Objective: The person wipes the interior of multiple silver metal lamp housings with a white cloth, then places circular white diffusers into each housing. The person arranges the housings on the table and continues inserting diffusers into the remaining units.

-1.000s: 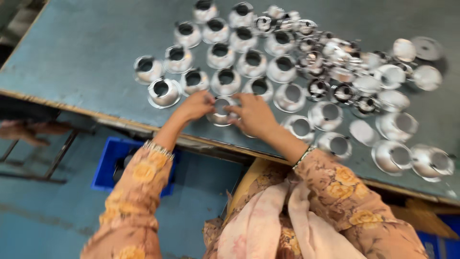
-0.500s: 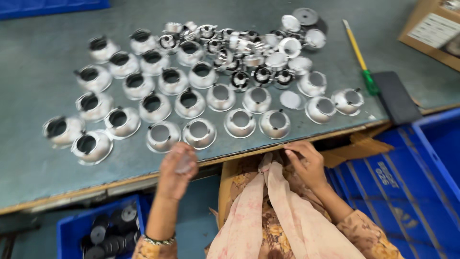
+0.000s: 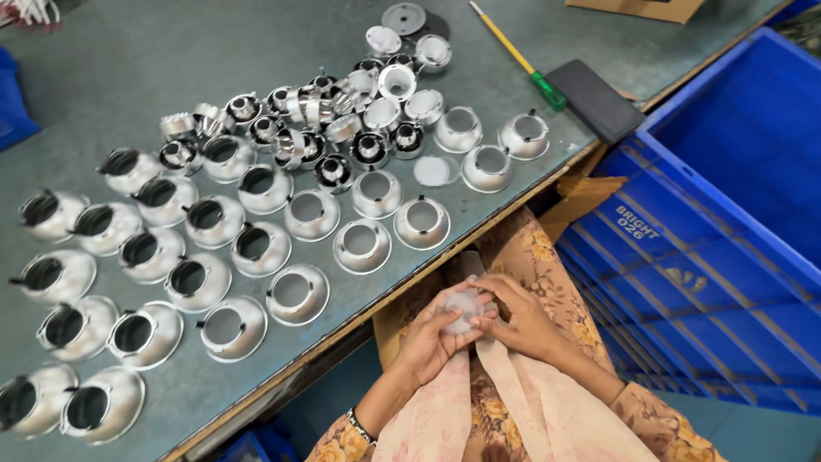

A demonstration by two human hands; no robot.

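Grey workbench (image 3: 128, 51) packed with shiny metal cups (image 3: 297, 293); near its edge, left hand (image 3: 432, 338) and right hand (image 3: 522, 321) both pinch a small translucent disc (image 3: 466, 310). Looks light, slippery, best held by the rim.

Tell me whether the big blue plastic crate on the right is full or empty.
Empty as far as shown: the blue plastic crate shows only bare blue walls and floor inside; its far part runs out of view.

We are seeing glossy, smooth metal cups (image 3: 359, 245) shining on the matt grey table (image 3: 128, 51); beside the table, a smooth blue plastic crate (image 3: 735, 197) and patterned cloth (image 3: 513, 402) are showing.
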